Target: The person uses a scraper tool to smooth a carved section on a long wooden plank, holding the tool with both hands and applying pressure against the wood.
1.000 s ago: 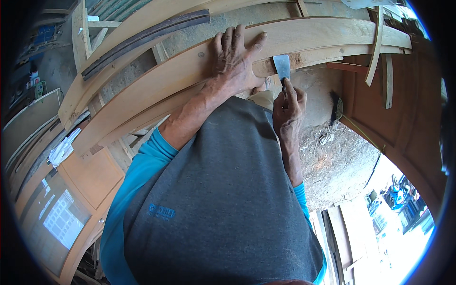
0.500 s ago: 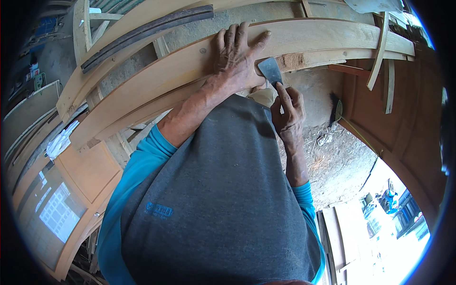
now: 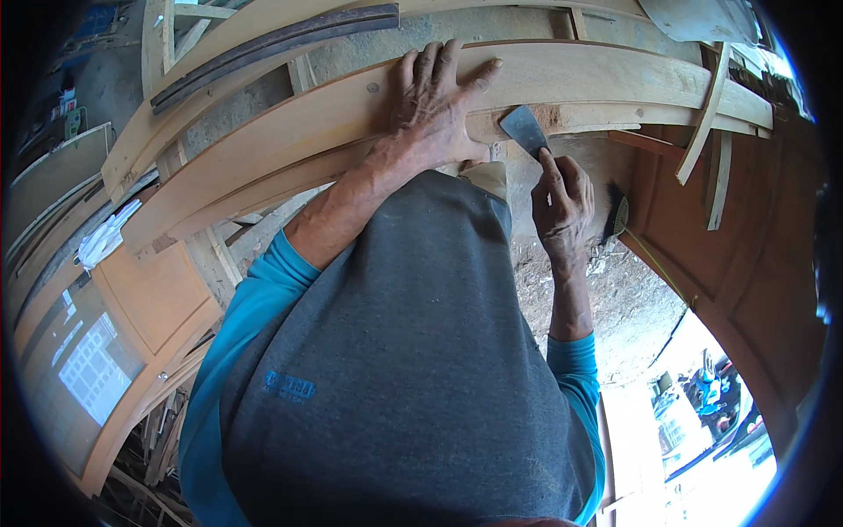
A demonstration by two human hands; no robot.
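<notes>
A long pale wooden board (image 3: pixel 299 123) with a stepped near edge stretches across in front of me. My left hand (image 3: pixel 436 110) lies flat on it, fingers spread over the top face and thumb toward the near edge. In my right hand (image 3: pixel 565 204) is a putty knife (image 3: pixel 524 128), pinched between thumb and fingers, its broad grey blade touching the board's near ledge. Just right of the blade, a rough brown patch (image 3: pixel 549 115) marks the ledge. The knife's handle is mostly hidden in my right hand.
A dark grooved strip (image 3: pixel 272 54) rests on another timber beyond the board. Two narrow slats (image 3: pixel 705 114) cross the board's right end, near a brown panelled door (image 3: pixel 738 202). On the left stand a glazed wooden door (image 3: pixel 158 307) and a white cloth (image 3: pixel 107 235).
My right hand and the putty knife have shifted right along the ledge, the blade now covering part of the brown patch. My left hand stays in place on the board.
</notes>
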